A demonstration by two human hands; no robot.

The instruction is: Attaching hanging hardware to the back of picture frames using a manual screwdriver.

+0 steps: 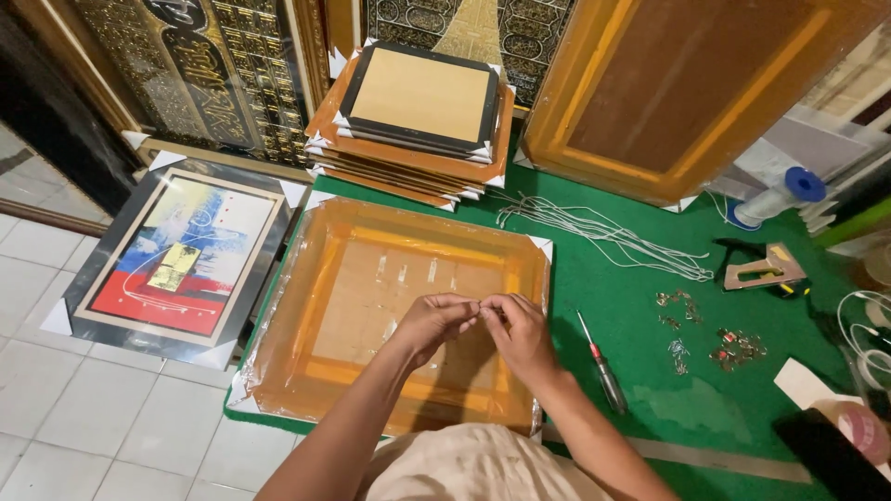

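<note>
The left hand [434, 320] and the right hand [520, 336] meet fingertip to fingertip above the middle of a wrapped frame [394, 311], each pinched shut on something small held between them, too small to make out; the frame lies back side up, orange under clear plastic with white corner guards, on a green mat [631, 306]; its left and near edges run right along the mat's edge, where white floor tiles [83, 436] begin; just left of it, on the tiles, lies a framed painting [176, 260] in red, blue and yellow, touching or nearly touching the mat's edge; behind the wrapped frame a stack of frames [418, 116] sits close to its far edge, the top one dark-rimmed with a tan backing; to the right of the stack a large orange wooden frame [687, 93] leans upright, and dark ornamented panels [204, 74] stand along the back; to the right of the wrapped frame the mat shows open green room; there a screwdriver [601, 366] lies just beside the frame's right edge, near the right forearm; a bundle of white cords [603, 232] trails across the mat between the leaning frame and the wrapped one; further right small metal hangers [715, 339] lie scattered loose, well apart from the hands; beyond them rest a staple gun [766, 269] and a spool of white string [784, 190] with a blue end; at the near right corner a roll of tape [863, 431] sits partly out of view.
</note>
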